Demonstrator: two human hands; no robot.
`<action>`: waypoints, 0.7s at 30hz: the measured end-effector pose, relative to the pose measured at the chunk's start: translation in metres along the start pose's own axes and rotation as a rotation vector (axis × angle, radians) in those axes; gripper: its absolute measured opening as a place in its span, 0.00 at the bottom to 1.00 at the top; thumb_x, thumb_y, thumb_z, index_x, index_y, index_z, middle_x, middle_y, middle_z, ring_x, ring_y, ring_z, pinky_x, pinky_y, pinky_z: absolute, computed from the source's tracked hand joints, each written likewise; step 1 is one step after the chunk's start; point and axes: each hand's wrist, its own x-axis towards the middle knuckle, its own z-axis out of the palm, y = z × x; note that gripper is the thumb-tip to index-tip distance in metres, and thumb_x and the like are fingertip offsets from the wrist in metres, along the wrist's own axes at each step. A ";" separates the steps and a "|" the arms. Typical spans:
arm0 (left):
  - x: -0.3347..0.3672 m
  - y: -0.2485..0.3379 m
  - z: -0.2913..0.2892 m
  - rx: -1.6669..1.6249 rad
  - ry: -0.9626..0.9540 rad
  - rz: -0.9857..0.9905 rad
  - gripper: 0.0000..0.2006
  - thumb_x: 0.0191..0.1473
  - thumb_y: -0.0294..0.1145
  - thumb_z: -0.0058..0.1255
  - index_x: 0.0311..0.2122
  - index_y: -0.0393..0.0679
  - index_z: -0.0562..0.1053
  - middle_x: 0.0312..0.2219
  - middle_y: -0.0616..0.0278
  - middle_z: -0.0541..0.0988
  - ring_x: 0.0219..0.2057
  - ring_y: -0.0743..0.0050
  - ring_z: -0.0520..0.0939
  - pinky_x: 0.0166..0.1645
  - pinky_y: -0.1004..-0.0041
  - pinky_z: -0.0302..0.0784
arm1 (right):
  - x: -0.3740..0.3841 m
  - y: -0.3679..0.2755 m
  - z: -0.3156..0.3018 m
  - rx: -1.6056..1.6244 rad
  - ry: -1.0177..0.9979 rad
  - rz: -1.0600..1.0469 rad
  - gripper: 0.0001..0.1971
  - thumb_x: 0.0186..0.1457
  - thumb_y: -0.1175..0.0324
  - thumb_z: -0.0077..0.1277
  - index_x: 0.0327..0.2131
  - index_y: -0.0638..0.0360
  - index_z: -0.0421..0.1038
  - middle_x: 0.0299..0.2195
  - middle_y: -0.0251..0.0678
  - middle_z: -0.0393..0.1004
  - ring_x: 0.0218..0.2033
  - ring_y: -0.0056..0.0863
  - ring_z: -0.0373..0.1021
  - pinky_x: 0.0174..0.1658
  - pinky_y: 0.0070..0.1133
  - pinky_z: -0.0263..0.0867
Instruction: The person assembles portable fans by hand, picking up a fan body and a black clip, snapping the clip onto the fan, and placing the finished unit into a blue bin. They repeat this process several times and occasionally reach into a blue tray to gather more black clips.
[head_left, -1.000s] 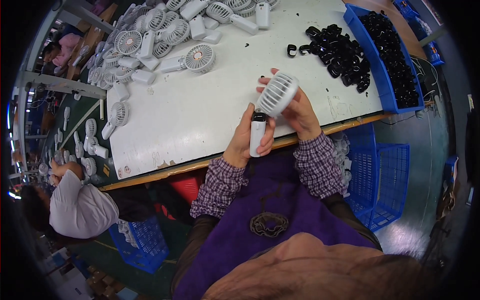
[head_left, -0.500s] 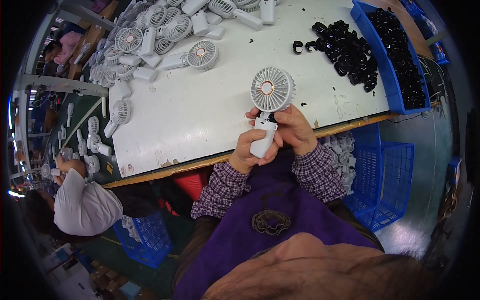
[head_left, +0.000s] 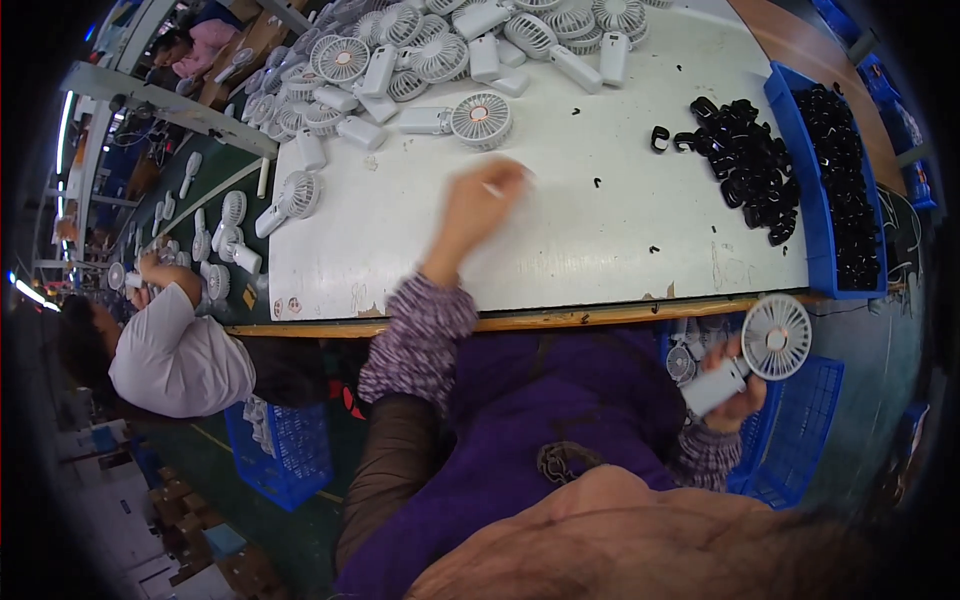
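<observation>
Here, we find the person's left hand [head_left: 478, 208] near the centre of the frame, over the white table [head_left: 385, 250]. It is blurred, so we cannot tell whether its fingers are spread or pressed together, or whether it touches the surface. At the right of the frame, below the table's edge, we see the right hand [head_left: 742, 400] curled around a white handheld fan [head_left: 775, 340] near the top of its handle. The fan's round head tilts toward the upper right, and its handle slants down to the left. Under it, we make out a blue crate [head_left: 815, 430] at the lower right, with more white fans near the table's edge.

Across the upper left and upper middle, we see a heap of fans [head_left: 440, 58], with a single fan [head_left: 481, 121] lying just below it. Toward the upper right, we notice a cluster of black pieces [head_left: 745, 165] beside a blue tray [head_left: 804, 180] filled with similar ones. At the left, we see a co-worker in a white top [head_left: 180, 365].
</observation>
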 end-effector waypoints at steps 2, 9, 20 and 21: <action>0.049 -0.051 -0.029 0.299 0.194 0.130 0.12 0.47 0.31 0.51 0.39 0.43 0.74 0.36 0.57 0.78 0.38 0.62 0.78 0.44 0.70 0.72 | -0.050 -0.018 -0.044 -0.176 0.343 0.000 0.25 0.47 0.59 0.51 0.45 0.65 0.61 0.31 0.42 0.69 0.26 0.32 0.68 0.27 0.23 0.67; 0.081 -0.068 -0.036 0.544 0.212 0.233 0.18 0.40 0.26 0.50 0.41 0.37 0.72 0.38 0.51 0.76 0.43 0.53 0.74 0.49 0.64 0.67 | -0.137 0.057 -0.309 -0.475 0.996 0.520 0.12 0.55 0.65 0.44 0.35 0.65 0.69 0.26 0.38 0.72 0.27 0.28 0.70 0.30 0.25 0.69; 0.057 0.024 0.057 0.400 0.098 0.262 0.17 0.43 0.29 0.54 0.42 0.43 0.71 0.41 0.61 0.74 0.43 0.64 0.73 0.35 0.71 0.71 | -0.085 0.000 -0.228 -0.785 1.232 0.418 0.16 0.53 0.64 0.51 0.42 0.64 0.69 0.36 0.42 0.72 0.35 0.28 0.71 0.36 0.25 0.70; 0.066 0.041 0.073 0.352 0.047 0.276 0.19 0.43 0.31 0.55 0.43 0.43 0.70 0.42 0.60 0.74 0.44 0.64 0.73 0.35 0.70 0.71 | -0.083 -0.027 -0.220 -0.737 1.117 0.255 0.13 0.52 0.64 0.52 0.39 0.62 0.70 0.31 0.36 0.73 0.31 0.24 0.71 0.34 0.22 0.69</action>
